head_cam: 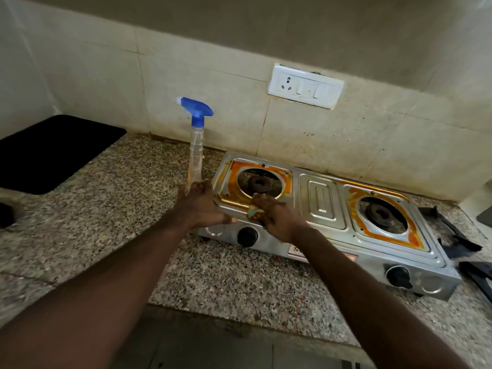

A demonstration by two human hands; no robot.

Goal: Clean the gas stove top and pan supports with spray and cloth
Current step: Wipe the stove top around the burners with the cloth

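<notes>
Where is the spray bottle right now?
Head view, left of centre: the spray bottle is upright just left of the gas stove, its base hidden behind the left hand.

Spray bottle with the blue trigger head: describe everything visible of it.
The clear plastic spray bottle has a slim, see-through body and a blue trigger head with its nozzle pointing left. It is near upright, just left of the steel two-burner gas stove. The left hand grips its lower end, hiding the base, so whether it rests on the speckled granite counter is unclear.
</notes>
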